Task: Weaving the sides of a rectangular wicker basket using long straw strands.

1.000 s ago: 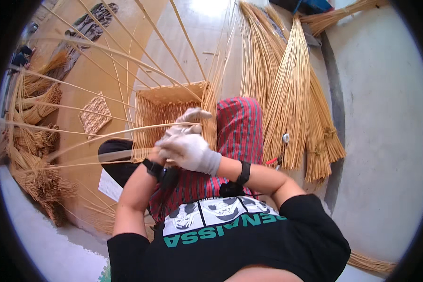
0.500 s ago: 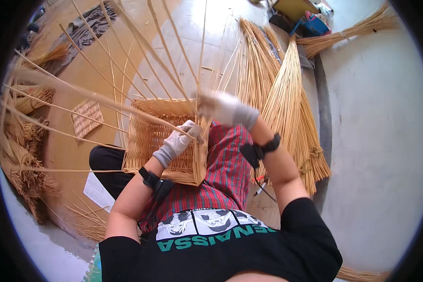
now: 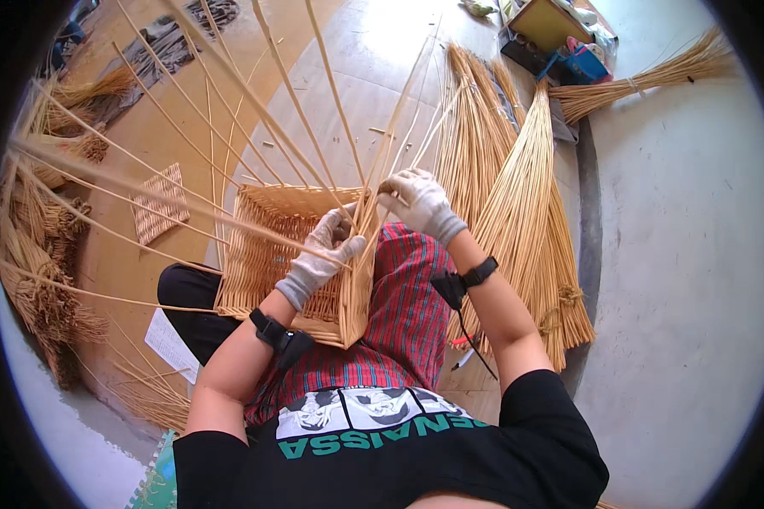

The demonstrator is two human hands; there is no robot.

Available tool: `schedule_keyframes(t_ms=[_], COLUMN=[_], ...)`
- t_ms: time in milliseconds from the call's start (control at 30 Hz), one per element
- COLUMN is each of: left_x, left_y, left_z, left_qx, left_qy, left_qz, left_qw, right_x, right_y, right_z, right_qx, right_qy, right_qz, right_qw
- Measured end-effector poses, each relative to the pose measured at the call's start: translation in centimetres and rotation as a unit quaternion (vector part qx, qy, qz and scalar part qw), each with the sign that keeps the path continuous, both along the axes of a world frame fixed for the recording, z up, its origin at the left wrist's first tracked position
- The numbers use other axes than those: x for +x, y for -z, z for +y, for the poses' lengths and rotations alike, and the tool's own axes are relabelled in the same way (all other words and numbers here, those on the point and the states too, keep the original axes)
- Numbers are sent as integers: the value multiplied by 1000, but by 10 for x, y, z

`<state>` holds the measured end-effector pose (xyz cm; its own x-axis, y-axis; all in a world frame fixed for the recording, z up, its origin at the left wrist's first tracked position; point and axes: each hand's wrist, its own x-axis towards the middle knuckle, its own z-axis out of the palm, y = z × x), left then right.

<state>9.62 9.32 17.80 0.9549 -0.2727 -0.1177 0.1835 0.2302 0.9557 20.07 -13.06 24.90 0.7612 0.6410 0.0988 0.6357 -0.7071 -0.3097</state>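
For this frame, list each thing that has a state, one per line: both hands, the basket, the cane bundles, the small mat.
Left hand: gloved, pressed against the basket's right wall.
Right hand: gloved, gripping a cane at the rim.
Wicker basket: unfinished, on the lap, stakes sticking out loose.
Cane bundles: tied, lying on the floor.
Woven mat: flat on the floor.

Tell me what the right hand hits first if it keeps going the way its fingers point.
The right hand points left, at the thin upright canes it pinches; past them, probably the left hand at the woven basket's wall, though depth is unclear.
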Motion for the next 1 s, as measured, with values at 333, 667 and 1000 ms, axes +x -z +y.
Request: schedule_keyframes(t_ms=[333,667,1000], left_x=[5,15,23], left_y=[-2,8,14], left_z=[5,12,12], left_qx=[-115,26,18], left_qy=[41,48,59], left_qz=[-15,-71,-108], left_qw=[992,996,992], right_x=[7,-16,-24], right_y=[-11,-8,-11], right_z=[4,41,42], right_qx=[-91,41,16], right_qy=[-2,96,26], right_qz=[23,30,24], right_qw=[996,994,999])
